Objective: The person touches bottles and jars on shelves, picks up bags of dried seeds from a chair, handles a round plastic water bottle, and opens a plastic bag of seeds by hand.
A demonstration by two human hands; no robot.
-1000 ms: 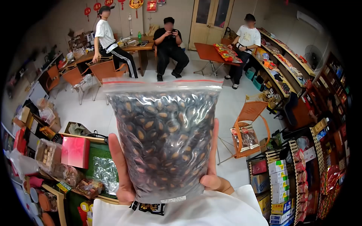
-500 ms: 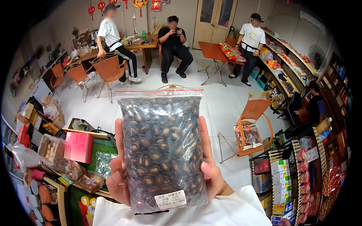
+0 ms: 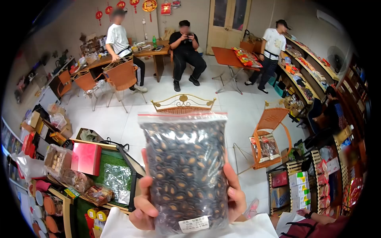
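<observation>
A clear zip-top bag of black melon seeds [image 3: 188, 168] stands upright in front of my chest. It has a red line along its top seal and a white printed label near the bottom. My left hand [image 3: 143, 206] grips its left edge, with the thumb on the front. At the right edge, my right hand [image 3: 237, 196] is closed on the bag in the same way. The other fingers of both hands are mostly hidden behind it. Just beyond the bag's top shows a wicker chair back [image 3: 183, 104] with a gold metal frame.
A wicker chair [image 3: 271, 123] with packets on its seat stands to the right. Boxes [image 3: 299, 190] fill racks at lower right, beside another person's arm [image 3: 319, 217]. A pink box [image 3: 86, 158] sits at left. Several people are around a red folding table [image 3: 226, 56] and a desk [image 3: 158, 59].
The bag and both hands sit lower and farther right in view. The chair back beyond the bag now shows more. Another person's arm has appeared at lower right. The person by the shelves has turned.
</observation>
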